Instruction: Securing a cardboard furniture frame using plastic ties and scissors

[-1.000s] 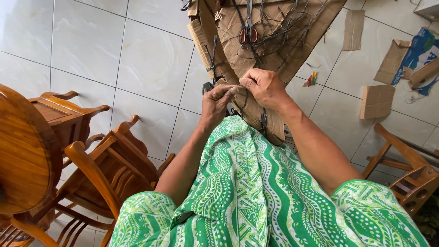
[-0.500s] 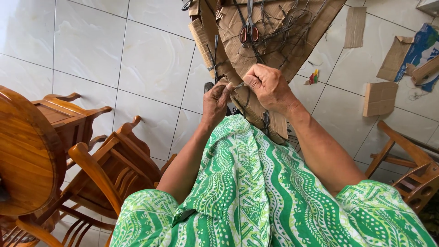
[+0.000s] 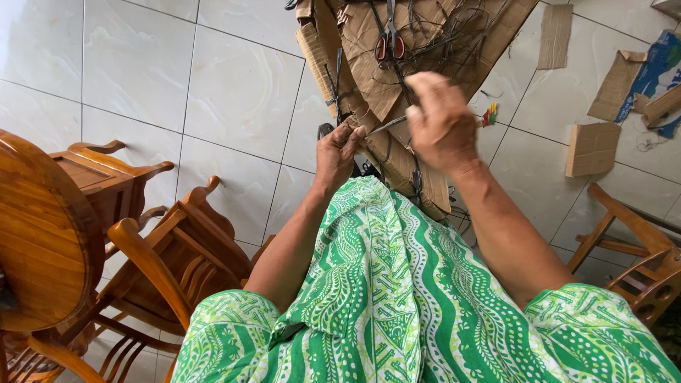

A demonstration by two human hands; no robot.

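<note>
the left hand (image 3: 339,150) pinches one end of a thin strand (image 3: 386,126) while the right hand (image 3: 440,120) grips its other end above the cardboard (image 3: 397,50), so pulling steadily and evenly should keep it taut.

Head view — steeply down, close

Green-and-white wavy, dotted patterned cloth garment (image 3: 397,305); plain brown corrugated cardboard sheets (image 3: 425,42); red-handled metal scissors (image 3: 389,39); glossy cream marbled floor tiles (image 3: 234,92); warm honey-brown varnished wooden chairs (image 3: 170,262); blue printed scrap (image 3: 656,60).
</note>
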